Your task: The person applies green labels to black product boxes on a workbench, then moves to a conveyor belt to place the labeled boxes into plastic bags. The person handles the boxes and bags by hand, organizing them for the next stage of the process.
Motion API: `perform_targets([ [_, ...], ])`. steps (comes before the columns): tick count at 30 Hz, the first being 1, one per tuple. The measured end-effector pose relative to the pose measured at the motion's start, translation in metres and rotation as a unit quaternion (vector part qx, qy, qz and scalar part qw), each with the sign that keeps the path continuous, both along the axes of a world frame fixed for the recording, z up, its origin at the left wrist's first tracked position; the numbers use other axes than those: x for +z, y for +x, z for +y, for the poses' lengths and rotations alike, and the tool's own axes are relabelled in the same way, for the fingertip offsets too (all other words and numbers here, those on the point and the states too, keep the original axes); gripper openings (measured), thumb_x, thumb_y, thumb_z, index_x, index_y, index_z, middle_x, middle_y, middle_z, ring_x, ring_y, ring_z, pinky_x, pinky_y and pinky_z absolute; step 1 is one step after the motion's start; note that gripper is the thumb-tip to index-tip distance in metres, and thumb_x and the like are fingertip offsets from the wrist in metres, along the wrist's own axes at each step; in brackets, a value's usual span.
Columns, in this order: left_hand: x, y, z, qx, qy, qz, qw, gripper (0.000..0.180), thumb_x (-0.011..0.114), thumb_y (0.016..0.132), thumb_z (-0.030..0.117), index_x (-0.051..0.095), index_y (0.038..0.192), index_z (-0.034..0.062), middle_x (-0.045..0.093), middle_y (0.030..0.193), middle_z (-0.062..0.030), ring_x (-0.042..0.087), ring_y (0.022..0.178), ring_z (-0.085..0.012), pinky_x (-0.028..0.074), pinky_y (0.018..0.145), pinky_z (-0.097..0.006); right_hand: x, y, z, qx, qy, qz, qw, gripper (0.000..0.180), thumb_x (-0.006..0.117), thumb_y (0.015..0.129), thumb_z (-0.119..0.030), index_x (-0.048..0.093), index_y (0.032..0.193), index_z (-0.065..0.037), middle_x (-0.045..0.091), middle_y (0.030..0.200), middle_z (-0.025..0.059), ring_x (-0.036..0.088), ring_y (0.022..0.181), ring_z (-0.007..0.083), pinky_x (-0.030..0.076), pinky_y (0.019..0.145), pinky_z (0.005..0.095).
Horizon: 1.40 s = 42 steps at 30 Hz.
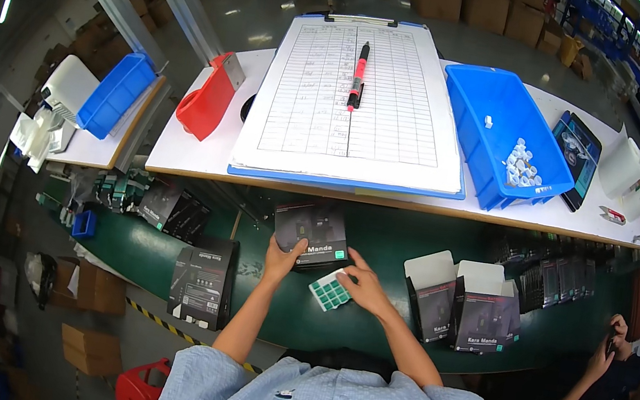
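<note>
Left hand [281,258] grips dark box [312,233] | right hand [361,285] pinches green-and-white cube [329,291] | green belt [368,323]

Both hands forward, fingers curled: left hand [280,259], right hand [362,287]

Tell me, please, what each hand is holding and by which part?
Left hand grips the dark box at its lower left corner; right hand holds the green-and-white card by its right edge.

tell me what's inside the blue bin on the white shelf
The blue bin holds a cluster of small white parts in its near corner, plus one lone white piece. The near wall hides the floor right behind it.
</note>
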<state>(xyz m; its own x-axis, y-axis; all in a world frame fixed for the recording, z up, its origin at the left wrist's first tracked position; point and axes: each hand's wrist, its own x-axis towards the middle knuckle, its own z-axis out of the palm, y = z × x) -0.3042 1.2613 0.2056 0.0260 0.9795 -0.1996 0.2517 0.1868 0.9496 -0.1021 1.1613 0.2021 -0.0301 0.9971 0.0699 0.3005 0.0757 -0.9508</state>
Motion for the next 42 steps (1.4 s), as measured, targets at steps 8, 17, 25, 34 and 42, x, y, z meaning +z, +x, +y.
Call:
perform_targets([
  [8, -0.005, -0.052, -0.086, 0.066, 0.004, -0.074, 0.995, 0.061, 0.073, 0.073, 0.013, 0.042, 0.122, -0.0049, 0.056, 0.108, -0.0129, 0.056, 0.094, -0.0170, 0.045, 0.082, -0.028, 0.006, -0.030, -0.069, 0.118, 0.014, 0.000, 0.993, 0.021, 0.058, 0.084, -0.022, 0.064, 0.090, -0.002, 0.028, 0.135, 0.0329, 0.038, 0.122, 0.0407, 0.035, 0.098, 0.0363],
  [17, -0.019, -0.156, -0.152, 0.202, -0.036, -0.028, 0.978, 0.052, 0.076, 0.069, 0.012, 0.052, 0.113, -0.0036, 0.062, 0.096, -0.0090, 0.059, 0.084, -0.0161, 0.047, 0.076, -0.027, -0.014, -0.111, -0.071, 0.297, -0.105, 0.052, 0.948, 0.020, 0.058, 0.086, -0.022, 0.065, 0.092, -0.004, 0.024, 0.142, 0.0235, 0.044, 0.120, 0.0291, 0.041, 0.087, 0.0313],
  [25, -0.057, -0.180, -0.136, 0.123, -0.083, 0.069, 0.986, 0.072, 0.079, 0.064, 0.017, 0.045, 0.123, -0.0065, 0.060, 0.107, -0.0164, 0.059, 0.097, -0.0204, 0.046, 0.084, -0.030, -0.080, -0.145, -0.066, 0.362, -0.251, 0.115, 0.891, 0.024, 0.057, 0.087, -0.022, 0.065, 0.093, -0.001, 0.038, 0.133, 0.0140, 0.045, 0.114, 0.0225, 0.041, 0.090, 0.0322],
  [34, -0.066, -0.138, -0.082, 0.097, 0.162, 0.255, 0.949, 0.052, 0.074, 0.070, 0.018, 0.054, 0.115, 0.0008, 0.060, 0.095, -0.0135, 0.058, 0.089, -0.0215, 0.046, 0.079, -0.031, -0.051, -0.110, -0.035, 0.151, -0.328, 0.233, 0.903, 0.028, 0.057, 0.089, -0.024, 0.062, 0.101, 0.001, 0.065, 0.092, 0.0038, 0.059, 0.083, 0.0088, 0.046, 0.075, 0.0229],
  [42, 0.061, -0.043, -0.108, -0.177, 0.074, 0.042, 0.981, 0.035, 0.072, 0.074, 0.009, 0.060, 0.106, 0.0018, 0.060, 0.090, -0.0052, 0.056, 0.083, -0.0118, 0.047, 0.075, -0.026, 0.030, -0.056, -0.041, -0.022, -0.214, 0.194, 0.957, 0.022, 0.058, 0.089, -0.021, 0.062, 0.087, 0.001, 0.058, 0.074, -0.0010, 0.049, 0.065, 0.0030, 0.039, 0.060, 0.0191],
])
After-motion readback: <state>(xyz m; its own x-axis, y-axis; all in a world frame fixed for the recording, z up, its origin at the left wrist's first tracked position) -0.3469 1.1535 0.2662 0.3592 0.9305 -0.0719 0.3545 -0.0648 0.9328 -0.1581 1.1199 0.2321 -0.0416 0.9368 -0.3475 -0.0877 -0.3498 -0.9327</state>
